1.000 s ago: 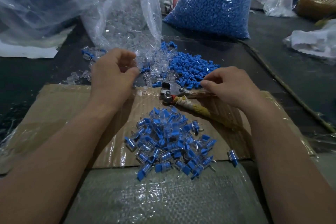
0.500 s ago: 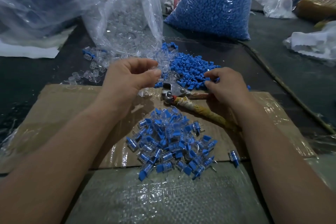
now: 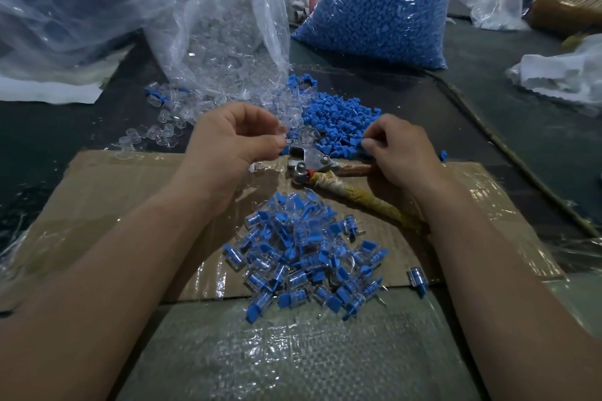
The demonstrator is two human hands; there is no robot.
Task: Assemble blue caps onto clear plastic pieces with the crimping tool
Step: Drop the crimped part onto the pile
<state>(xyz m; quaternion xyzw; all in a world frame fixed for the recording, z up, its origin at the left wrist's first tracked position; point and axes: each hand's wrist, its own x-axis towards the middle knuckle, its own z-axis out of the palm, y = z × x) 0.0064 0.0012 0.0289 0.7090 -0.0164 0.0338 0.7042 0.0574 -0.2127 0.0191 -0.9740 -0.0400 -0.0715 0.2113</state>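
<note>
While both hands work mid-frame, I see the left hand (image 3: 234,143) curled, thumb pressed to forefinger, just left of the crimper (image 3: 312,163) head. Can't tell if it holds anything. Right hand (image 3: 400,153) pinches a cap (image 3: 364,142) at the near edge of the loose caps (image 3: 338,120), centre frame. Crimper lies on the card (image 3: 114,192), wrapped handles running lower right, one passing under the right hand. Clear pieces (image 3: 163,127) spill from the clear bag (image 3: 221,26), upper left. Blue bag (image 3: 381,3) top centre. Assembled pile (image 3: 303,254) lower centre, between the forearms, one stray (image 3: 417,278) to its right.
</note>
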